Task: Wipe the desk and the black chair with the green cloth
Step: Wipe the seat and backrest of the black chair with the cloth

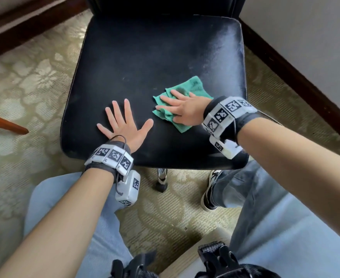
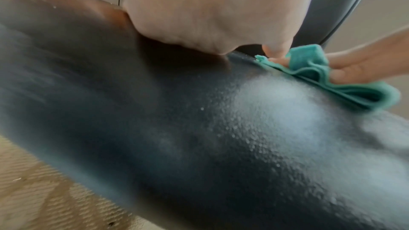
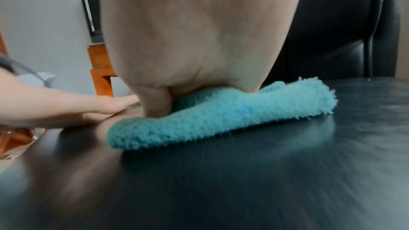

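Trouble could come if my right hand (image 1: 182, 108), pressing flat on the green cloth (image 1: 193, 88), slid off the black chair (image 1: 145, 63). My left hand (image 1: 123, 125) lay spread, so the bunched cloth might skip dust.

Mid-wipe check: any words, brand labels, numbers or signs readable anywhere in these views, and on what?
None: no readable word, number or brand in any view.
Wristbands: black-and-white square marker codes only, no letters.
Wrist camera housing: one more such code, no text.
Green cloth and black chair: no label visible.
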